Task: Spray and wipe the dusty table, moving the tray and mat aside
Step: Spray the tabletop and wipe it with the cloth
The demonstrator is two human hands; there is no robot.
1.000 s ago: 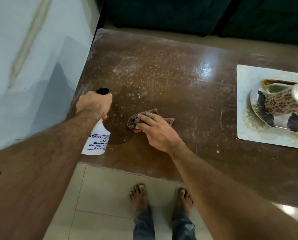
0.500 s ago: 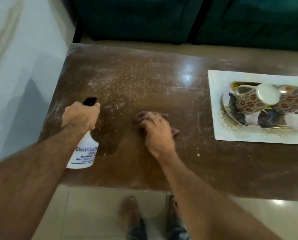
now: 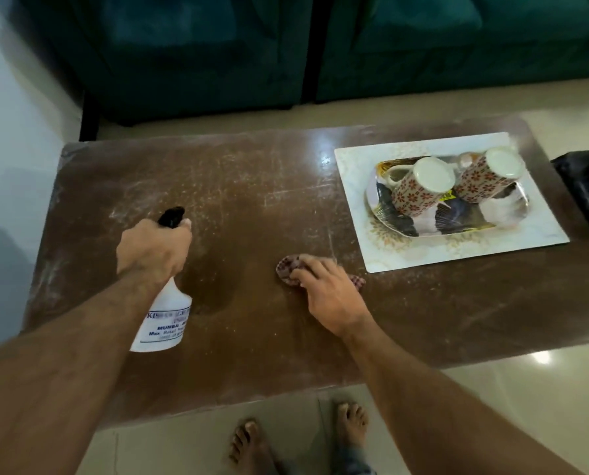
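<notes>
My left hand [image 3: 152, 248] grips the neck of a white spray bottle [image 3: 164, 320] with a black nozzle, held over the left part of the dusty brown table [image 3: 252, 186]. My right hand [image 3: 324, 293] presses a crumpled checked cloth [image 3: 288, 267] flat on the table's middle, fingers spread over it. A dark wet patch lies between the hands. At the right, a white mat [image 3: 539, 234] carries a patterned tray [image 3: 457, 221] with two upturned floral mugs [image 3: 420, 190].
Dark green sofas [image 3: 457, 46] stand behind the table across a strip of floor. A black object [image 3: 587, 186] sits at the table's right end. A pale wall [image 3: 12, 166] runs along the left. My bare feet [image 3: 296, 437] stand at the near edge.
The view has pulled back and shifted, bringing the whole mat and tray into sight. My right hand has slid the cloth toward the mat; the left still holds the bottle.
</notes>
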